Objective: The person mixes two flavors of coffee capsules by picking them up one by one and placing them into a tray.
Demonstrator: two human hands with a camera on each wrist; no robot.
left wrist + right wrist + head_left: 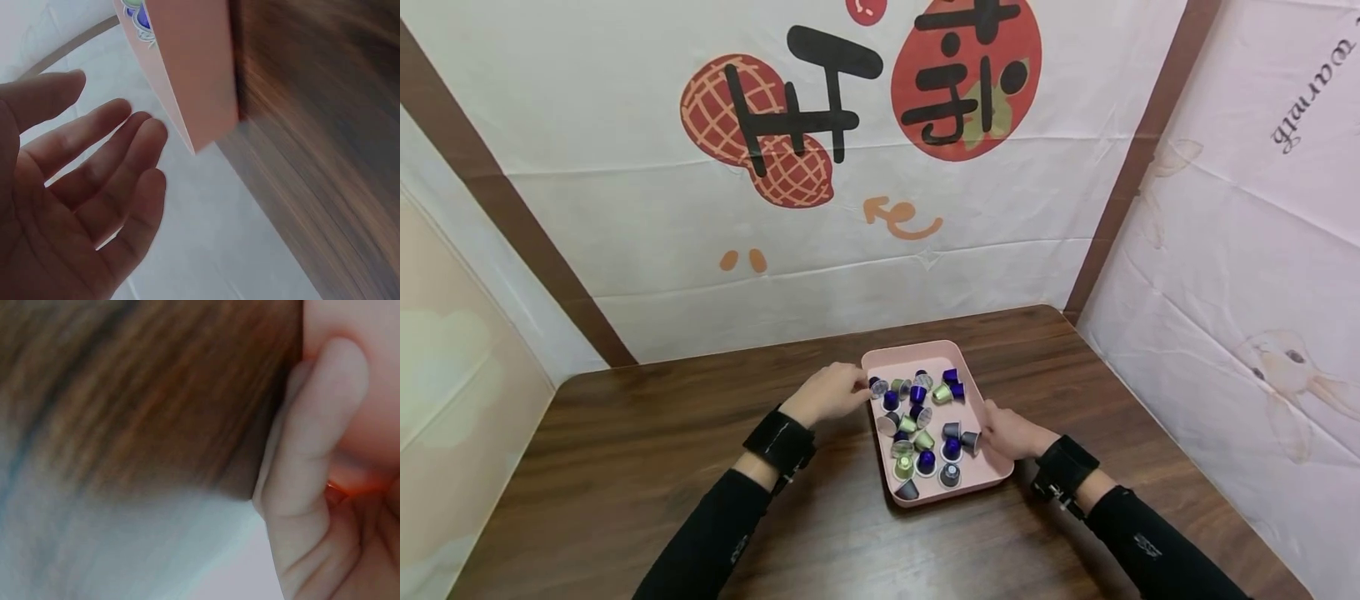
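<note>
Here, tray: the pink tray [992,475] of coffee capsules [925,417] is being held on the worktop [625,467].
Left hand [831,392]: grip wide, fingers being kept straight beside the rim.
Right hand [1011,433]: grip being closed on the tray's edge.

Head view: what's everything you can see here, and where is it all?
Tray: one, pink, on the table between the hands.
Capsules: about twenty, purple, green and grey, loose in the tray.
Table: one, dark wood, in front of the person.
Backdrop: white cloth with peanut and strawberry prints, behind the table; a pale rabbit cloth hangs at the right.
Wrist bands: two, black, one on each wrist.
Left hand: at the tray's left rim; fingers straight in the left wrist view.
Right hand: grips the tray's right rim.
</note>
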